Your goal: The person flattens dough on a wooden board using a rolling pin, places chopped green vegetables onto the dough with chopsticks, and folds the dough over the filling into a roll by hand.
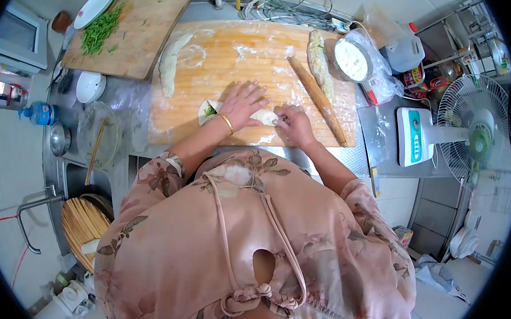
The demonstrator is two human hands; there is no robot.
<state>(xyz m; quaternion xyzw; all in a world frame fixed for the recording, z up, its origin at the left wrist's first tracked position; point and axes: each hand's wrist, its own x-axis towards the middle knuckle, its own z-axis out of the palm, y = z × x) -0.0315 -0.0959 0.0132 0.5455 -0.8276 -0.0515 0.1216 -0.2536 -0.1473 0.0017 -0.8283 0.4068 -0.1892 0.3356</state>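
Note:
A roll of dough [267, 118] lies near the front of the floured wooden board [230, 54], its left end showing green filling. My left hand [242, 107] rests flat across the roll with the fingers spread, hiding its middle. At the right end of the dough, my right hand [294, 125] has its fingers closed in a pinch on the dough. A wooden rolling pin [316, 99] lies slanted just right of my right hand. Beyond it is a longer filled dough roll [318, 60], and another dough strip [173, 64] lies at the board's left edge.
At the back left, a cutting board [140, 34] holds chopped greens [101, 31] and a white plate [94, 8]. A glass bowl [100, 138] with chopsticks stands left. On the right are a bowl of flour [351, 60], a scale [411, 137] and a fan [477, 129].

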